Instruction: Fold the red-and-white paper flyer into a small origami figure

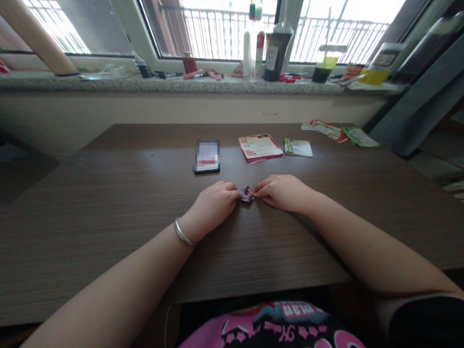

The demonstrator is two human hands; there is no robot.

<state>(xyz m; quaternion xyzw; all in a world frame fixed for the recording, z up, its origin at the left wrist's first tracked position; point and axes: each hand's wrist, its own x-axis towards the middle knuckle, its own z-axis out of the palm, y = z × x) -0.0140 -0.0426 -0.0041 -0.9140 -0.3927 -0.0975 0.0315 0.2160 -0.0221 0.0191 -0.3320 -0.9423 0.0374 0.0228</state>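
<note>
A small folded piece of printed paper (246, 194) lies on the dark wooden table (108, 217) between my two hands. My left hand (213, 205) is curled with its fingertips pinching the paper's left side; a silver bangle sits on that wrist. From the right, my right hand (284, 192) pinches the other side with its fingers pressed together. Both hands rest on the tabletop.
A phone (207, 157) lies just beyond my hands, with a red leaflet (259, 147) and a green card (298, 148) to its right. More leaflets (339, 131) lie at the far right. Bottles and clutter (275, 53) line the windowsill.
</note>
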